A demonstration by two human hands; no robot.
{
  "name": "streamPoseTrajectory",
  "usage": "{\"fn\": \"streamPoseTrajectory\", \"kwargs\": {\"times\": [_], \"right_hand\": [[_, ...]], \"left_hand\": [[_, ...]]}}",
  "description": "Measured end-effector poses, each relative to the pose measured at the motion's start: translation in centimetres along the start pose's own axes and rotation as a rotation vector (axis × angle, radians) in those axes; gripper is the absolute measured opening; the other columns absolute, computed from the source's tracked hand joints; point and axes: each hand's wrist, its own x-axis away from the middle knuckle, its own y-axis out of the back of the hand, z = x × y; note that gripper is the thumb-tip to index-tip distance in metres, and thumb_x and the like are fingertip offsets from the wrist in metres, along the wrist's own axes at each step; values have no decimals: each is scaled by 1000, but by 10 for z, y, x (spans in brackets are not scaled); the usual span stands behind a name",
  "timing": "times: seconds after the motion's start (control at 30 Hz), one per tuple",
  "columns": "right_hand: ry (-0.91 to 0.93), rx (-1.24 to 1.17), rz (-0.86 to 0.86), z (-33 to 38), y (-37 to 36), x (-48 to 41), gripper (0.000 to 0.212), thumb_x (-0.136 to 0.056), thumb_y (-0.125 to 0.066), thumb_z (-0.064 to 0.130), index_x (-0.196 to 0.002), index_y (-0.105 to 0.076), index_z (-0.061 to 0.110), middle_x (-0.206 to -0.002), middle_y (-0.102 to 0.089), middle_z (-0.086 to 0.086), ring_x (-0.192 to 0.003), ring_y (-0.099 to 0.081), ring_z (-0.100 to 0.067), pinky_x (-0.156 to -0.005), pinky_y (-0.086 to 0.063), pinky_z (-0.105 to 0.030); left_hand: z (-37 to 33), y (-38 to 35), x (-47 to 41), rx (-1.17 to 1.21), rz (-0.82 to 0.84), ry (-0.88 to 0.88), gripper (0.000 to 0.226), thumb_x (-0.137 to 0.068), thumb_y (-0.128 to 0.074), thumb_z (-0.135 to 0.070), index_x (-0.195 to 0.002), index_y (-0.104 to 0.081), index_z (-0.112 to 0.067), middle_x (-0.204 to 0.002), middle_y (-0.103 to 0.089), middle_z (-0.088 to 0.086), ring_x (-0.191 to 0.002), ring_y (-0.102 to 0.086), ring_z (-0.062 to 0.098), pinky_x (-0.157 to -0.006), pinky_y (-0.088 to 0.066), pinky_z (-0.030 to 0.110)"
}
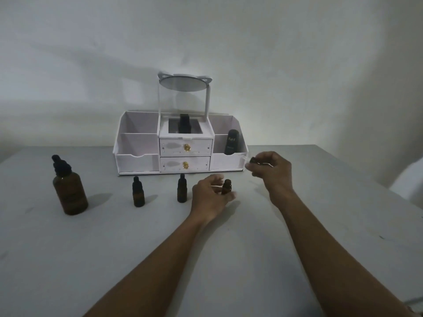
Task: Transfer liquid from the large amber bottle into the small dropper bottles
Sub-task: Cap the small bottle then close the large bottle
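Step in hand: one small bottle is being opened, so filling has, as I judge it, not begun; the large amber bottle (pixel 69 191) is capped
Left hand (pixel 209 197): curled around the open small bottle (pixel 226 186), fingers closed loosely on its sides, steadying it on the desk (pixel 229 259) near the middle, in front of the white organiser (pixel 180 145)
Right hand (pixel 272 170): raised just beside it, pinching the removed dropper cap (pixel 253 160); the glass tube seems to point left, though it is faint
Open small bottle: upright, long axis vertical, mouth up and uncovered
Large amber bottle: upright near the left edge of the desk, dropper top up, well apart from both hands
Other small bottles: two, capped (pixel 138 192) (pixel 182 189), upright between the large bottle and the left hand
Next move: probably set the cap down, then uncap the large bottle; the narrow mouth calls for a steady aim
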Motion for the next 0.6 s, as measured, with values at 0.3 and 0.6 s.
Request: {"fn": "streamPoseTrajectory", "kwargs": {"times": [0.3,0.6], "right_hand": [[76,-127,-16,-22,-19,16,25,-85,-76,5,-110,-74,8,-93,-73,-5,-83,-70,-18,-74,-62,-26],[162,-84,41,-23,-26,24,28,-78,-80,0,-102,-76,14,-81,-76,2,-74,-71,-13,-79,-62,-36]], "left_hand": [[1,0,0,-97,33,-42,45,-80,-77,-21,-123,-65,-16,-120,-68,0,-104,-64,11,-99,-46,26],[-1,1,4,-111,26,-52,38,-84,-73,-15,-121,-66,-16,-119,-68,0,-100,-63,9,-97,-42,22]]}}
